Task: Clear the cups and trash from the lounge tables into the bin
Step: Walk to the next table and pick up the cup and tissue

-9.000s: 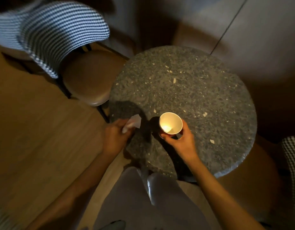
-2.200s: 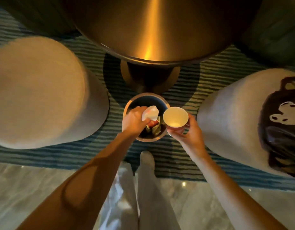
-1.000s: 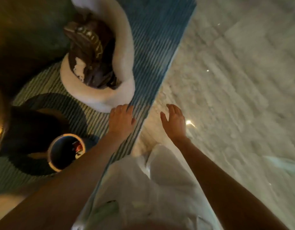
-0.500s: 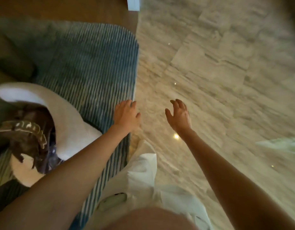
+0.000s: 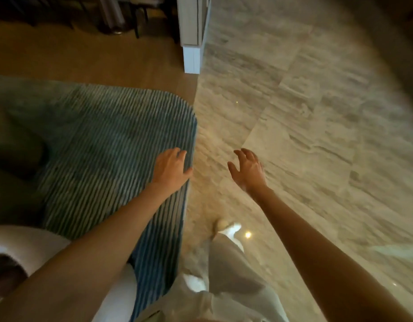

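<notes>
Both my hands are held out in front of me with nothing in them. My left hand (image 5: 171, 168) hovers palm down over the right edge of the striped rug, fingers loosely apart. My right hand (image 5: 247, 169) hangs over the marble floor with its fingers spread and slightly curled. No cup, no trash, no bin and no lounge table are in view.
A blue-and-white striped rug (image 5: 112, 145) covers the floor at left. A white pouf (image 5: 26, 240) with a dark bag on it sits at the lower left. Marble tiles (image 5: 317, 135) fill the right. A white pillar base (image 5: 192, 49) and dark chair legs (image 5: 121, 19) stand ahead.
The view has swung away from the bin and pouf toward the marble floor. Cup and napkin have left my hands since the bin; both hands stay open. I step forward.
</notes>
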Demonstrator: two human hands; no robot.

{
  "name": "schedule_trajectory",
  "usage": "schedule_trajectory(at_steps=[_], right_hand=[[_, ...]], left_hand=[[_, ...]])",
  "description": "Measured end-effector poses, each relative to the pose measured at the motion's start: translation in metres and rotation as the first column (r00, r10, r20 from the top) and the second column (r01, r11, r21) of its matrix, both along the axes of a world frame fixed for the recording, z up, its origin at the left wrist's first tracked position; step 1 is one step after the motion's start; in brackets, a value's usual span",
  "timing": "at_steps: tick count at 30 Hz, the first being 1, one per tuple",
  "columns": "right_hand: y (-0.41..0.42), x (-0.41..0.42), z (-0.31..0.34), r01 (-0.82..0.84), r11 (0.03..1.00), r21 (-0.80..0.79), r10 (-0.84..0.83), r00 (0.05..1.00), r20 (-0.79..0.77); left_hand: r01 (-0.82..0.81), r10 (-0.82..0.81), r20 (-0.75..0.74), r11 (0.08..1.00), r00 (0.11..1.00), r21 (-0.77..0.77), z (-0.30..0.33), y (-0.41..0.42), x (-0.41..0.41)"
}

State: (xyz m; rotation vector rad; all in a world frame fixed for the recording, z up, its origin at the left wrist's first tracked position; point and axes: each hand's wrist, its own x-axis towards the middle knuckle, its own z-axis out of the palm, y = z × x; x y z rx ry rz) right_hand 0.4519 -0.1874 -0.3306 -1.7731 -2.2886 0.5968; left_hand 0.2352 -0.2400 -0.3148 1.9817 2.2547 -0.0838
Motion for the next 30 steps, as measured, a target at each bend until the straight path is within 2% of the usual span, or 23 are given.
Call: schedule_trajectory(at_steps=[9,13,17,24,30], right_hand=[[0.225,-0.099,0.013,-0.228,0.973,0.020,0.228,0.973,0.028],[0.300,-0.162,0.022,-0.356,0.933,0.054,0.354,0.934,0.053],[0.363,-0.234,0.013,-0.468,0.883,0.022,0.467,0.883,0.051],[0.470,-0.395,0.013,-0.556,0.830,0.036,0.556,0.831,0.018],[0.552,-0.524,0.034,-0.586,0.807,0.072,0.588,0.809,-0.005]], left_hand=[[-0.166,0.167,-0.004,0.985,0.986,0.050,0.013,0.197,-0.093],[-0.256,0.256,0.020,0.966,0.966,0.023,0.023,0.251,-0.140],[-0.340,0.339,0.041,0.939,0.940,0.041,0.017,0.290,-0.199],[-0.467,0.465,0.047,0.874,0.884,0.132,0.023,0.376,-0.341],[-0.505,0.509,-0.004,0.856,0.861,0.114,0.035,0.450,-0.460]])
